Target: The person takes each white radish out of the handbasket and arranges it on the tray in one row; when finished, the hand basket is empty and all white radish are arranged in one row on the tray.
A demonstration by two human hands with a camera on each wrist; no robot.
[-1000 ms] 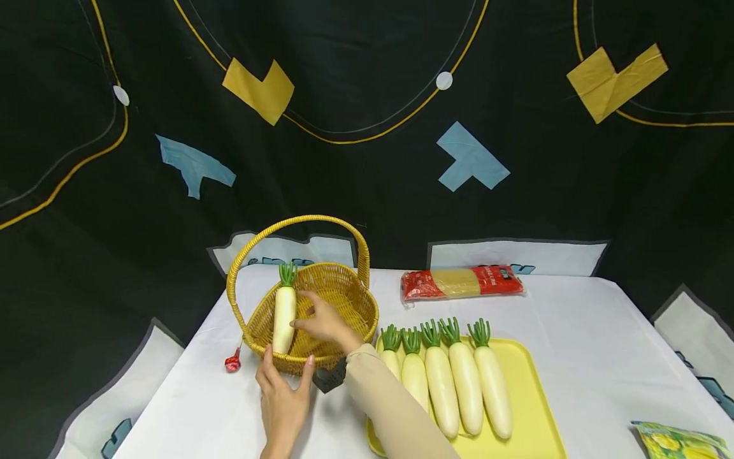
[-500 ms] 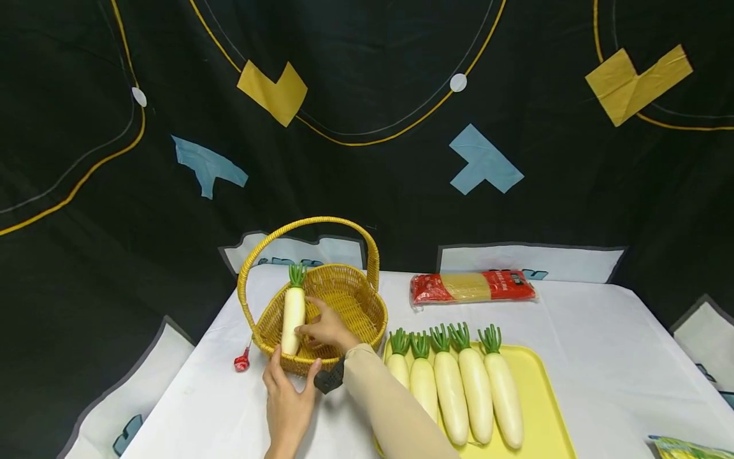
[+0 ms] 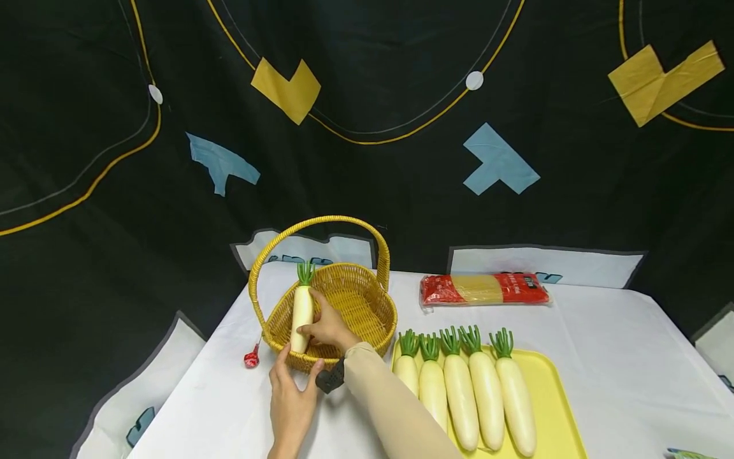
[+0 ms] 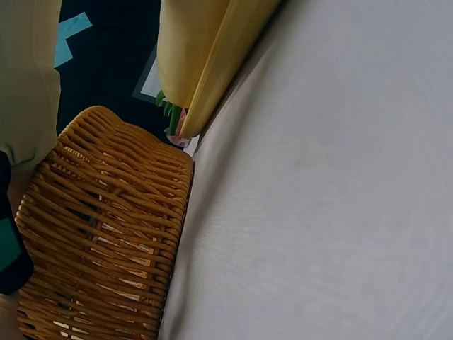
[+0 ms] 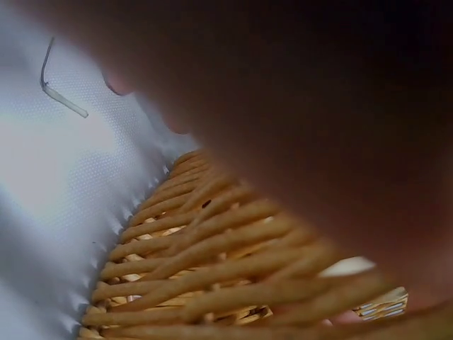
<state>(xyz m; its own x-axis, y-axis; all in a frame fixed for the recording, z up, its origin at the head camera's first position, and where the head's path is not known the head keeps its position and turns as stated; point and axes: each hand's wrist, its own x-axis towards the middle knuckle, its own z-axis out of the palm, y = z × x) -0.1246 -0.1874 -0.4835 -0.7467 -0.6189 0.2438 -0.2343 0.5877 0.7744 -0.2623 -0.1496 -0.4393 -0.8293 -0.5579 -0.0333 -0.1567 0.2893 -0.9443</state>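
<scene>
A white radish with green stalks leans upright inside the yellow wicker basket, at its left side. My right hand reaches into the basket and holds the radish from its right, thumb across the front and a finger higher up by its edge. At the near rim, my left hand touches the basket's outside with thumb and fingers spread apart. In the left wrist view the woven wall fills the lower left. A dark blurred shape covers much of the right wrist view above the wicker.
Several white radishes lie side by side on a yellow tray right of the basket. Behind them is a red-and-yellow packet. A red-wrapped lollipop lies left of the basket. The white-covered table backs onto black cloth.
The head view has turned a little left, so everything shifts right. Against the radish, my right thumb and finger have closed in. The left hand stays at the basket rim.
</scene>
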